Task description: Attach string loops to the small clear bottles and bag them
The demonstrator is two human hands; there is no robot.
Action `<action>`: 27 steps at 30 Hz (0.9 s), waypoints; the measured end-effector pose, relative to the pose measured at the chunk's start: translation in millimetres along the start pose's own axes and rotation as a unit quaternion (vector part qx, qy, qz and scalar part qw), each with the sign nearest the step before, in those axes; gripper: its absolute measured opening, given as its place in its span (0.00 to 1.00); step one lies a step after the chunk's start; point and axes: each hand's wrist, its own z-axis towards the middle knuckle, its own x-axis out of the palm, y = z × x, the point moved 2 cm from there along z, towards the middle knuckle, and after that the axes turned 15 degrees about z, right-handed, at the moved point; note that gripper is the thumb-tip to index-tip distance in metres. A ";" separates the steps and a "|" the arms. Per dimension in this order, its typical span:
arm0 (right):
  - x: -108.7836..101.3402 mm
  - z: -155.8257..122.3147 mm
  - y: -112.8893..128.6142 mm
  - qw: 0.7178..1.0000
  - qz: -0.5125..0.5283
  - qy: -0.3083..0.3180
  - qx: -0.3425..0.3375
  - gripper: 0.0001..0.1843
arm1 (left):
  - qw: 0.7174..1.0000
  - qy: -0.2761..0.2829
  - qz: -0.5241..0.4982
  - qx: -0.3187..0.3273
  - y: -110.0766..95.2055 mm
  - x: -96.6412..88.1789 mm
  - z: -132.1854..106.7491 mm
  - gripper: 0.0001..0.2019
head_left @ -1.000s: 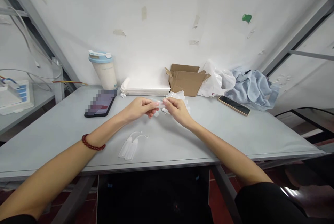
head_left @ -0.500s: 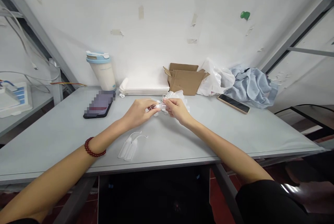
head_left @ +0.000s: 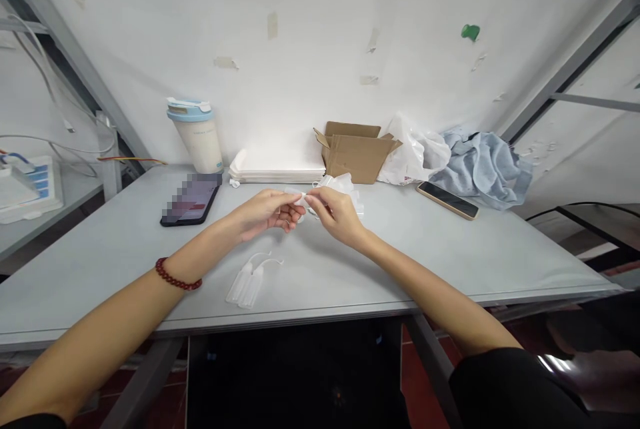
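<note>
My left hand (head_left: 270,209) and my right hand (head_left: 336,212) meet above the middle of the grey table (head_left: 450,249), fingertips pinched together on a small clear plastic piece (head_left: 301,198). Just behind my right hand lies a pile of clear plastic pieces (head_left: 345,186). Two finished-looking clear plastic pieces with thin curved tails (head_left: 249,279) lie side by side on the table nearer to me, below my left hand. A red bead bracelet sits on my left wrist.
At the back stand a lidded cup (head_left: 197,136), a flat white stack (head_left: 277,168), an open cardboard box (head_left: 356,151), a white plastic bag (head_left: 415,152) and blue cloth (head_left: 483,166). A dark phone (head_left: 191,201) lies left, another phone (head_left: 447,200) right.
Both hands stay together over the table's middle, shifting slightly as the fingers work the small clear piece. Nothing else on the table has moved.
</note>
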 end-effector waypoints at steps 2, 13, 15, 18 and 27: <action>0.0 0.9 0.6 0.999 0.022 0.005 0.024 0.18 | 0.999 -0.017 0.025 0.014 1.2 -0.6 1.3 0.18; -2.4 3.8 -10.3 0.978 0.152 -0.007 0.143 0.22 | 0.874 -0.140 0.418 0.206 -10.8 11.6 -9.6 0.19; -2.0 4.3 -11.9 0.973 0.168 -0.002 0.156 0.21 | 0.840 -0.151 0.467 0.231 -9.8 11.8 -9.3 0.18; -1.1 4.5 -13.4 0.973 0.166 -0.005 0.163 0.21 | 0.798 -0.159 0.524 0.251 -4.1 8.4 -5.4 0.17; 3.2 -1.5 -32.2 0.995 -0.072 0.002 0.066 0.10 | 0.708 -0.194 0.668 0.121 23.0 -24.7 13.8 0.15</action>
